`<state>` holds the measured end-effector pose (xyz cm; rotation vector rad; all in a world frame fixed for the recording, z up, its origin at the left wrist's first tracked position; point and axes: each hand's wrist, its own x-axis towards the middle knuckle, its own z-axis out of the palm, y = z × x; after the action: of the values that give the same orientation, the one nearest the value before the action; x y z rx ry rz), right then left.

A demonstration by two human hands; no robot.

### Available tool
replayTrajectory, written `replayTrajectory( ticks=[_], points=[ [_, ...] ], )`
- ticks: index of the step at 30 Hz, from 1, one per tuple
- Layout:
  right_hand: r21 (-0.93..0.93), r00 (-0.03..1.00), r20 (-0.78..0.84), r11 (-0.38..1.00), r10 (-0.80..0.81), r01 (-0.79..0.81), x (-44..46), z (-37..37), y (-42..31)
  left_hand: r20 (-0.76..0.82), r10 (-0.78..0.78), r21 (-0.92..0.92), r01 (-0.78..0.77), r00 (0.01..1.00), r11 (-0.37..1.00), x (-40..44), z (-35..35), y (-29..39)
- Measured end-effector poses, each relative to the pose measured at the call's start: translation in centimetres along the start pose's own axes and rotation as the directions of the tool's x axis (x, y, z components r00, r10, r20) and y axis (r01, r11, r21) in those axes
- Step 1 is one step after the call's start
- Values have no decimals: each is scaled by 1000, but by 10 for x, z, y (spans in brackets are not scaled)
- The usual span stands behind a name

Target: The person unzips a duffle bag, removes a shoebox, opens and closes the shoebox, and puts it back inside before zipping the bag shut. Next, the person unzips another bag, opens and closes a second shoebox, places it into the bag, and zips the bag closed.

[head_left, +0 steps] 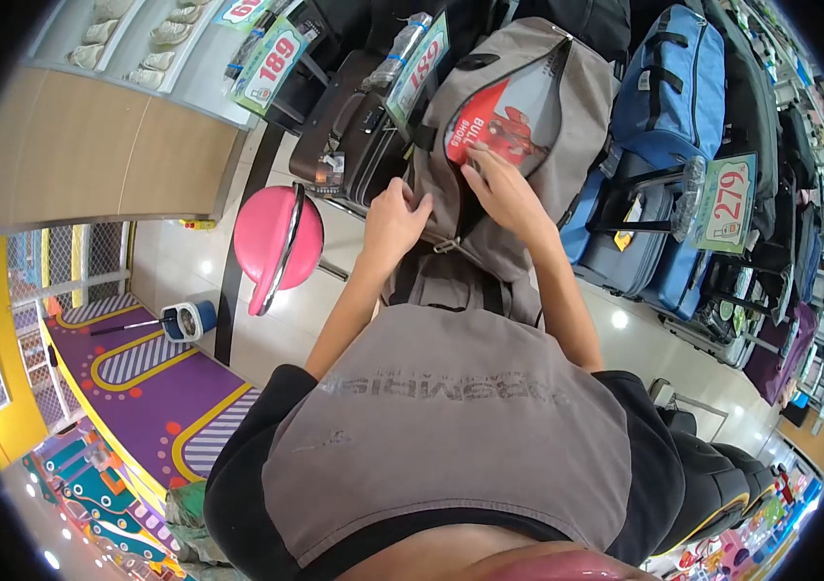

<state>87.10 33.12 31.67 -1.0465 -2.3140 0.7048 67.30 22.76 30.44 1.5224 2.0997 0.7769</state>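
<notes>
A grey-brown duffel bag (581, 107) lies in front of me with its top zipper open. Inside its opening sits a red and white shoe bag (528, 114) printed "BULL SHOES" with a red bull. My right hand (509, 189) reaches over the near edge of the opening, fingers stretched and fingertips against the red part. At the duffel bag's near left edge, my left hand (396, 221) has its fingers curled on the fabric, thumb towards the opening. The fingertips of the left hand are partly hidden. A dark strap and a zipper end hang at the near side.
A dark brown suitcase (335, 126) stands left of the duffel bag, a blue duffel bag (669, 82) and blue suitcases (649, 252) to its right. Price signs (725, 205) stick up among them. A pink round case (276, 249) and a small bin (189, 321) stand on the left floor.
</notes>
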Motion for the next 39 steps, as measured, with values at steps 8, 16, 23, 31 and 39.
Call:
replayTrajectory(
  ticks=[8, 16, 23, 31, 39],
  points=[
    [-173, 925, 214, 944, 315, -281, -71, 17, -95, 392, -43, -117, 96, 919, 989, -8, -28, -20],
    [-141, 903, 222, 928, 369, -344, -60, 11, -114, 896, -6, -168, 350, 445, 922, 13, -33, -50],
    [-351, 816, -14, 762, 577, -545, -82, 30, -127, 977, 9, -169, 754, 212, 635, -27, 17, -26],
    [-299, 891, 64, 860, 450, -413, -93, 9, -116, 890, -44, -433, 870, 455, 234, -48, 40, -18],
    [-272, 899, 318, 937, 302, -219, -95, -22, -59, 739, -188, -609, 761, 647, 224, -74, 39, -4]
  ],
)
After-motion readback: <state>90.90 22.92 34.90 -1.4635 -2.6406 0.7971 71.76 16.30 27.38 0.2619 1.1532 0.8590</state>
